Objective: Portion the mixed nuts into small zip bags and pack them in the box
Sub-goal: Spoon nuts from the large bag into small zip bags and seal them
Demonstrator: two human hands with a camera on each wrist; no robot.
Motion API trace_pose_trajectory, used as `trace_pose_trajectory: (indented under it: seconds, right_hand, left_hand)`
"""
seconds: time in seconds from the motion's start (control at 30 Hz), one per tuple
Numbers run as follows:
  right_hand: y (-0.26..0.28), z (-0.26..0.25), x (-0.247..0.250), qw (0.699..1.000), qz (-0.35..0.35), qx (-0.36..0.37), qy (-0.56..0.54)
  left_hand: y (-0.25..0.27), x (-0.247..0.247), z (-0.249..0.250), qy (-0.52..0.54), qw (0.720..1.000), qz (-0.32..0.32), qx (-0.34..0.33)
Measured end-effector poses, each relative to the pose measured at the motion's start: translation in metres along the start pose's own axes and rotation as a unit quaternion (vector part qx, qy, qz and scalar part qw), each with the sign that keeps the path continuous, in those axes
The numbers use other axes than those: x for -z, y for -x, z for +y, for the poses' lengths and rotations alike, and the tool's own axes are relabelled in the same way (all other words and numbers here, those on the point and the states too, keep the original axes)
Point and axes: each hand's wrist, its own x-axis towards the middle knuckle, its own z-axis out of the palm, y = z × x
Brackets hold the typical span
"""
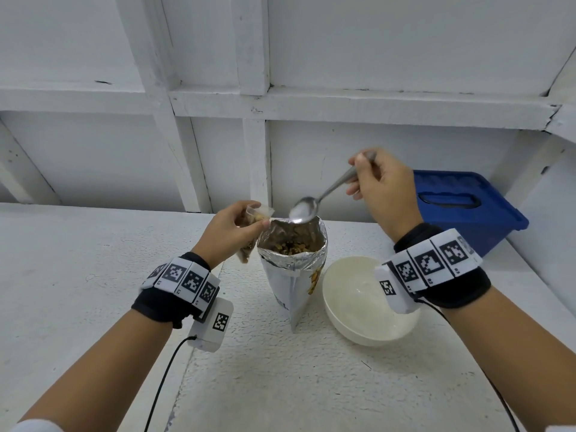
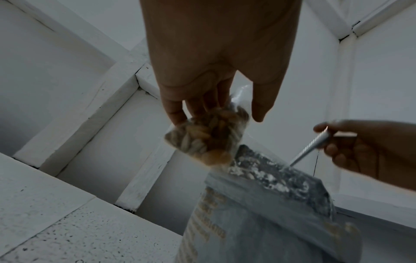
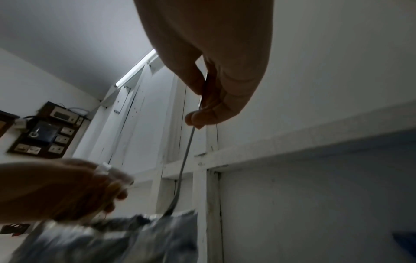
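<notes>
Fingers (image 2: 178, 113) of the left hand (image 1: 229, 232) are pinched round the top of a small zip bag (image 2: 208, 137), which is held hanging just left of the open foil nut pouch (image 1: 293, 269) and is seen to be well filled with mixed nuts. A spoon (image 1: 307, 207) is gripped by its handle end in the curled fingers of the right hand (image 1: 383, 188); its long axis is sloped down and to the left, so that the bowl, apparently empty, is poised at the pouch's far rim. The pouch stands upright on the desk (image 1: 93, 275), between the two hands, with a white bowl (image 1: 367, 300) just to its right. A blue box (image 1: 464, 204) is set at the back right, well apart from the zip bag and nearer the right hand. It is judged that the coming move turns on the spoon bowl lying right of and slightly above the bag's mouth, or else on the bag being carried rightward across the pouch to the box.
</notes>
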Motion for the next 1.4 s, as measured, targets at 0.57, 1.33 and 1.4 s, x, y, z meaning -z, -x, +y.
trace_pose_trajectory:
  seconds: [0.57,1.33,1.4]
  right_hand:
    - [0.031,0.012,-0.034,0.940,-0.040,0.164,0.296]
    - [0.038,0.002,-0.036,0.979,-0.167,-0.089,-0.076]
    - [0.039,0.004,-0.034,0.979,-0.156,-0.097,-0.086]
  left_hand:
    - [-0.004,-0.007,0.037,0.057,0.987,0.140,-0.051]
    - [0.012,-0.017,0.047,0.114,0.988,0.065,-0.084]
    - [0.013,-0.018,0.047,0.098,0.991,0.039,-0.085]
